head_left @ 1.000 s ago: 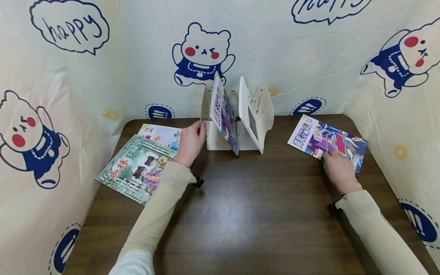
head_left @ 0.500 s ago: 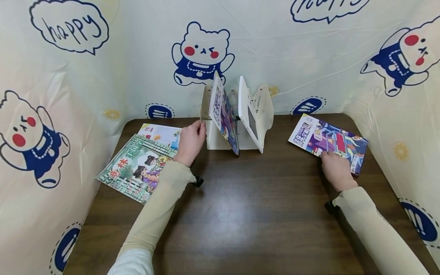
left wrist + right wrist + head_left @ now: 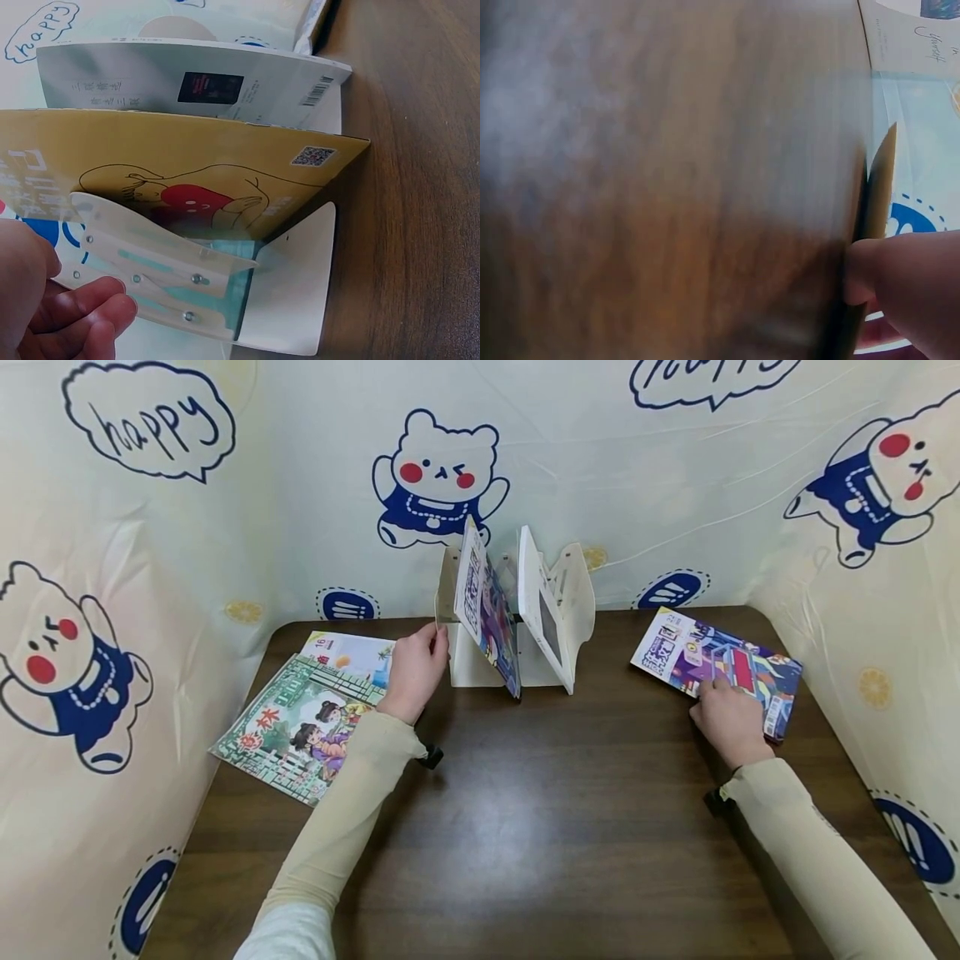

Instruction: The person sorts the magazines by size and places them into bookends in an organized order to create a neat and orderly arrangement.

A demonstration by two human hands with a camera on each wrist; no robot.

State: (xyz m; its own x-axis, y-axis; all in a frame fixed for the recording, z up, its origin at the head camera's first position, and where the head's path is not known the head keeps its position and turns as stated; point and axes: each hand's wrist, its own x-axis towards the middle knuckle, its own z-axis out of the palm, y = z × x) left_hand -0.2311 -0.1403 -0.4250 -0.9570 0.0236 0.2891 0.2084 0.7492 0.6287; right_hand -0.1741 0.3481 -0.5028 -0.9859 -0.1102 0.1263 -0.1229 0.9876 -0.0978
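My left hand (image 3: 414, 672) (image 3: 67, 315) pinches the side panel of a white book rack (image 3: 472, 672) (image 3: 296, 289) at the back of the table. Inside the rack, a purple magazine (image 3: 495, 618) leans; the left wrist view shows its yellow back cover (image 3: 225, 150). A white book (image 3: 534, 597) (image 3: 277, 82) slants beside it. At the right, my right hand (image 3: 729, 722) (image 3: 915, 281) holds the near edge of another purple magazine (image 3: 675, 656) (image 3: 885, 180) between thumb and fingers. Its fingertips are partly hidden in the right wrist view.
A green magazine (image 3: 288, 727) overlaps a lighter one (image 3: 345, 652) on the left of the brown table (image 3: 517, 827). The left forearm passes over the green one's corner. Patterned cloth (image 3: 315, 510) surrounds the back and sides.
The right hand has slid slightly left along the magazine's near edge, uncovering its barcode. That magazine has shifted a little. The left hand and rack stay in place.
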